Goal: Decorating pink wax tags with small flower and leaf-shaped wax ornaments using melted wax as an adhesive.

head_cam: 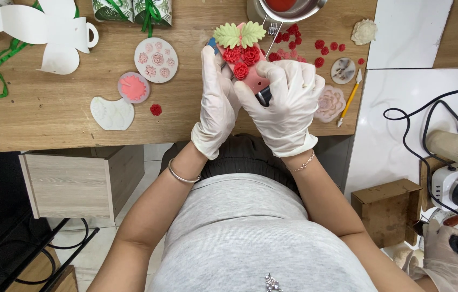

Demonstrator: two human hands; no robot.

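Both my hands wear white gloves and are raised over the near edge of a wooden table point(50, 108). My left hand point(217, 103) cradles a pink slab point(250, 75) from the left. The slab carries three red roses point(241, 58) and two pale green leaves point(238, 34) at its far end. My right hand point(285, 100) closes over the slab's near end, with a dark tool tip point(264, 96) showing under its fingers.
Several small red roses point(293, 40) lie scattered behind the hands. Round flower moulds point(156, 59), a pink disc point(133, 87), a white leaf mould point(112, 112) and a paper cutout point(50, 32) lie left. A metal bowl point(288, 8) stands behind. Another gloved hand point(445, 259) works at bottom right.
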